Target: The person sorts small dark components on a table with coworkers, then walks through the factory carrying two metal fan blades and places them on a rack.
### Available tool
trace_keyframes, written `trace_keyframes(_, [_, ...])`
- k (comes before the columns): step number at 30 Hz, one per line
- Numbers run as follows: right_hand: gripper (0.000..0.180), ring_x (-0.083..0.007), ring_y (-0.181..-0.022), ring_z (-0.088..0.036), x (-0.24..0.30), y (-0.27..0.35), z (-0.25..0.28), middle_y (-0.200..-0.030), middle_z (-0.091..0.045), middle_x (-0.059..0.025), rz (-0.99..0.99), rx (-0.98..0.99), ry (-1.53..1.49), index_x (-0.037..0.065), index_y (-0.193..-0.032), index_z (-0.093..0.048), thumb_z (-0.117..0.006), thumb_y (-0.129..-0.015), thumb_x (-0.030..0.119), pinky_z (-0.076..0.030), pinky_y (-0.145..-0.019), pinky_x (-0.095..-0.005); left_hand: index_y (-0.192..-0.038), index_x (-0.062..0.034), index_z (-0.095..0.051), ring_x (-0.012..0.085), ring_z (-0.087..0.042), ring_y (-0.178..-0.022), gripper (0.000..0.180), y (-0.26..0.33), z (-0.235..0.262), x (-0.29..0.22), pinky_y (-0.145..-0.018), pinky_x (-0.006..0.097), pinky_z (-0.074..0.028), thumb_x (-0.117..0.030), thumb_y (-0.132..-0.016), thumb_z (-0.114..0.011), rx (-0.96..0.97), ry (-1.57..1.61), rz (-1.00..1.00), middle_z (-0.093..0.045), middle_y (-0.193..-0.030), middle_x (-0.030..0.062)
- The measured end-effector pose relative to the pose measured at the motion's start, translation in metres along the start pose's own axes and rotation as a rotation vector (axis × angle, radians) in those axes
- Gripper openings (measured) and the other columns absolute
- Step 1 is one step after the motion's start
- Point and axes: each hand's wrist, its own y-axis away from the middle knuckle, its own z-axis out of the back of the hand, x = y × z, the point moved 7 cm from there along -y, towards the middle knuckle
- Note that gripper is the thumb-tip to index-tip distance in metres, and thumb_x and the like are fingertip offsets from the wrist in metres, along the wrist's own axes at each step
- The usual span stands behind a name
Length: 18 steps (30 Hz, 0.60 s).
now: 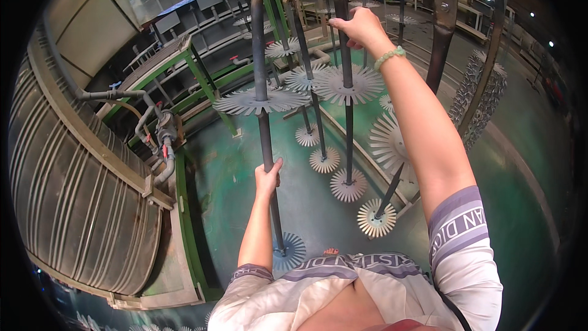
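Low in front of me, my left hand (267, 179) is closed round a dark upright pole (266, 138). That pole carries a wide slotted grey disc (236, 102) above the hand and a smaller slotted disc (294, 251) at its lower end. My right arm reaches up and forward. With its fingers curled, my right hand (364, 27) grips a second dark pole (347, 64) near its upper part. Below that hand, the second pole bears another wide slotted disc (331, 87) and a small one (348, 185) at its foot.
More hanging poles with slotted discs (324, 159) stand behind, and a tilted one (376, 217) is close on the right. A large ribbed tank (92, 178) with grey pipes (166, 141) is at left. A green frame (199, 64) stands behind; the floor (220, 190) is green.
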Motion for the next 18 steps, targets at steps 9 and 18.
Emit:
trace_keyframes(9, [0.036, -0.0194, -0.052, -0.061, -0.028, -0.039, -0.034, -0.07, -0.062, -0.0097, -0.064, -0.081, -0.013, 0.002, -0.099, -0.054, -0.063, -0.075, 0.027, -0.051, -0.054, -0.0313, -0.059, -0.0082, -0.045, 0.0087, -0.038, -0.033, 0.035, -0.089, -0.036, -0.017, -0.032, 0.024, -0.03, -0.027, -0.076, -0.068, 0.208, -0.008, 0.008, -0.041, -0.044, -0.0006])
trace_keyframes(18, [0.025, -0.016, -0.047, -0.059, -0.04, -0.019, -0.024, -0.064, -0.057, -0.0075, -0.051, -0.089, -0.07, -0.002, -0.091, -0.05, -0.059, -0.079, 0.017, -0.05, -0.041, -0.0281, -0.06, -0.0082, -0.044, 0.008, -0.036, -0.033, 0.033, -0.141, -0.069, 0.01, -0.032, 0.023, -0.028, -0.023, -0.077, -0.068, 0.39, 0.004, 0.056, -0.039, -0.043, -0.0015])
